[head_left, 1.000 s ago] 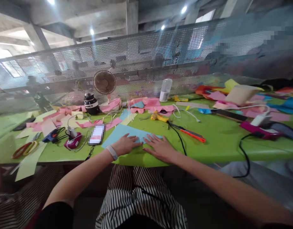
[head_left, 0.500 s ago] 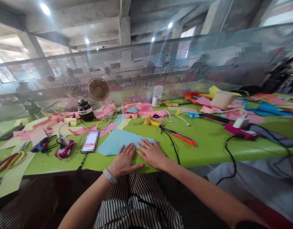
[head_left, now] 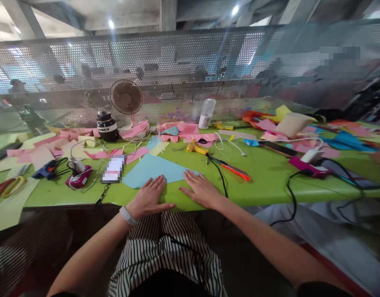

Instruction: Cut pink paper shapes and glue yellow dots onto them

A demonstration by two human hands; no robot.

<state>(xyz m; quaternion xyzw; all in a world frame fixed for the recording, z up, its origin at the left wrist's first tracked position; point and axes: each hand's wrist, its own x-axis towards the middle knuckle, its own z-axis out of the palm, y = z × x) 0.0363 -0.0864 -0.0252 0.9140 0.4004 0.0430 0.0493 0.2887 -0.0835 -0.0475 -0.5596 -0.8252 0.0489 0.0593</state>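
Observation:
A light blue sheet of paper, folded to a rough triangle (head_left: 153,167), lies on the green table (head_left: 254,189) in front of me. My left hand (head_left: 151,196) rests flat on its lower edge, fingers extended and thumb pointing right. On the right end of the paper lies my right hand (head_left: 200,187), palm down with fingers stretched out. Neither hand grips anything. Just beyond the right hand are a yellow glue gun (head_left: 196,148) and an orange-handled tool (head_left: 236,171). A phone (head_left: 113,169) sits left of the paper.
Pink power blocks with cables (head_left: 80,177) lie at left and right (head_left: 310,168). Scissors (head_left: 13,186) are at the far left. A fan (head_left: 126,97), black bottle (head_left: 107,127), clear bottle (head_left: 207,114) and paper scraps (head_left: 190,131) stand or lie farther back.
The hands have moved apart, the left one sliding left along the paper's lower edge. The right hand stays near the paper's right end. The camera view has tilted down.

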